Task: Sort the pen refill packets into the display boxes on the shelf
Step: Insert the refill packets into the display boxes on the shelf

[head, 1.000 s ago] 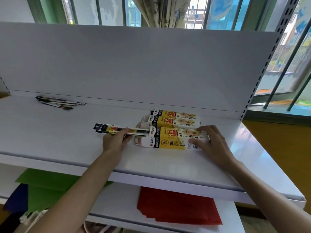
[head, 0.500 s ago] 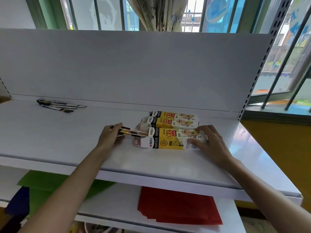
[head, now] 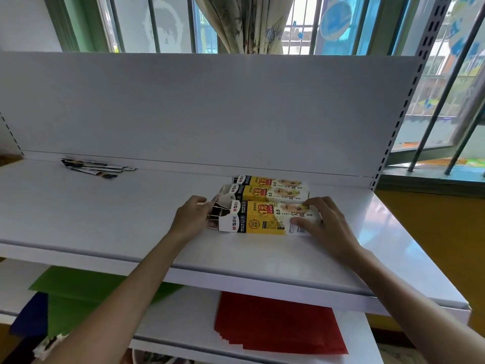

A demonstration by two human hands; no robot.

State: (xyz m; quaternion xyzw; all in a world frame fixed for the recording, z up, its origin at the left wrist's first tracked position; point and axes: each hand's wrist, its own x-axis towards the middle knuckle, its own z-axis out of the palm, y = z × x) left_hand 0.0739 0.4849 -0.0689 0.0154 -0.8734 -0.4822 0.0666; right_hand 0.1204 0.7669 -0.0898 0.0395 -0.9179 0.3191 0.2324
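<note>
While the red paper (head: 275, 321) and green paper (head: 78, 285) below the front display box (head: 262, 219) lie just as they did a second ago, their far edges hidden under the lip of the shelf (head: 105, 219), the left hand (head: 193, 219) has moved right, up against that box's open left end. The refill packets (head: 218, 213) it pinches stuck out well to the left of the box a second ago. They are now almost wholly inside it, and only their dark tails show between the fingertips and the box's flap (how many packets there are cannot be made out).

The right hand (head: 322, 224) has not shifted. It still grips the box's right end, fingers curled over the top and thumb on the near face, covering part of the print there.

Just behind the front display box lies the middle box (head: 265, 193), touching it, with its near side hidden by it. Behind that, the back box (head: 267, 180) shows only a thin strip of its top.

Far to the left of the front display box and further back, a few loose packets (head: 97, 168) lie at the foot of the back panel (head: 210, 109), unmoved and too small to read. Beyond the panel, above the box, a curtain (head: 249, 22) hangs before barred windows, its lower part cut off by the panel's top edge.
</note>
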